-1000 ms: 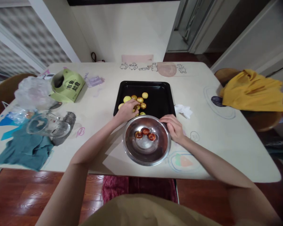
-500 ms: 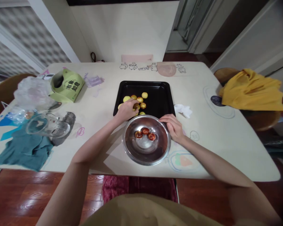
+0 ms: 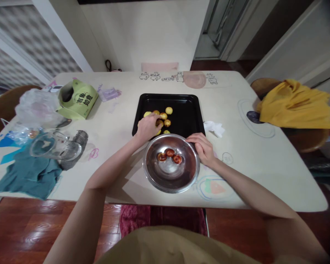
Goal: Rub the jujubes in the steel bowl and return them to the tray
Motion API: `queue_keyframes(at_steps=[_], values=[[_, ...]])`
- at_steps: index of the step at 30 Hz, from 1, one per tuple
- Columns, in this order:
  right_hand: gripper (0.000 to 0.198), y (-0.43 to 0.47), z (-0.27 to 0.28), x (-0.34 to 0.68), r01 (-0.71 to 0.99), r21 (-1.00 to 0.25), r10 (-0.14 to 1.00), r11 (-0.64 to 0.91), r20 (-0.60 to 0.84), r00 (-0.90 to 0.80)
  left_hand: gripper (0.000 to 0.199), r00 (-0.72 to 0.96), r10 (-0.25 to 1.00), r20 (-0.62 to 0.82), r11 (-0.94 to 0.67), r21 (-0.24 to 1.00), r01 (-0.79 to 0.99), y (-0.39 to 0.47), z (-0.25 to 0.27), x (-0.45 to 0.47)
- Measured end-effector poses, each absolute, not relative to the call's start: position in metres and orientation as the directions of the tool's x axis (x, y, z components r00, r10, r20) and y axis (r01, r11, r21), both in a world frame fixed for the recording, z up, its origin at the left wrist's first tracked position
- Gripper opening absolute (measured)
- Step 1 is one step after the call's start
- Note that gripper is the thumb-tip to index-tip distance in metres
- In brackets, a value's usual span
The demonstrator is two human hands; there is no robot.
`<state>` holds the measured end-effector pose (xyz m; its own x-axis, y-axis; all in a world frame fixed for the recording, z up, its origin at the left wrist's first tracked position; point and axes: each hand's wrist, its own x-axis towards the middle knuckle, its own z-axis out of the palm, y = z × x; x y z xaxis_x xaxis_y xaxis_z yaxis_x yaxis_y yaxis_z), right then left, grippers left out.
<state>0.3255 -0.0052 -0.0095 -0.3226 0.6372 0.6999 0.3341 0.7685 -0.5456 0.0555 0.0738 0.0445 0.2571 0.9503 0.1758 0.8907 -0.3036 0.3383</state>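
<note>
My left hand [image 3: 147, 127] curls over small fruits [image 3: 165, 116] in the black tray [image 3: 191, 113]; grip unclear. My right hand [image 3: 202, 146] rests loosely closed against the steel bowl [image 3: 154, 176] rim.

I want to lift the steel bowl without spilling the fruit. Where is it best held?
Probably by the rolled rim of the steel bowl, from the two opposite sides. The wall is smooth and curved, so only the rim offers purchase. The right hand already rests at its right edge; the left side is bare.
</note>
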Motion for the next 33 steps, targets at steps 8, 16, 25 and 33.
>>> queue_keyframes(at_steps=[8,16,25,33], values=[[0.039,-0.005,-0.011,0.326,0.334,-0.574,0.662,0.748,0.685,-0.305,0.021,0.294,0.934,0.202,-0.346,0.307,0.887,0.075,0.042,0.057],[0.038,-0.005,-0.011,0.326,0.320,-0.572,0.654,0.755,0.688,-0.313,0.031,0.287,0.945,0.157,-0.324,0.325,0.888,0.071,0.041,0.064],[0.040,-0.005,-0.013,0.326,0.322,-0.580,0.662,0.749,0.683,-0.310,0.031,0.310,0.925,0.218,-0.377,0.435,0.818,0.083,0.032,0.059],[0.038,-0.005,-0.012,0.325,0.327,-0.561,0.647,0.761,0.693,-0.317,0.030,0.497,0.761,0.418,-0.646,0.562,0.516,0.046,0.074,0.055]])
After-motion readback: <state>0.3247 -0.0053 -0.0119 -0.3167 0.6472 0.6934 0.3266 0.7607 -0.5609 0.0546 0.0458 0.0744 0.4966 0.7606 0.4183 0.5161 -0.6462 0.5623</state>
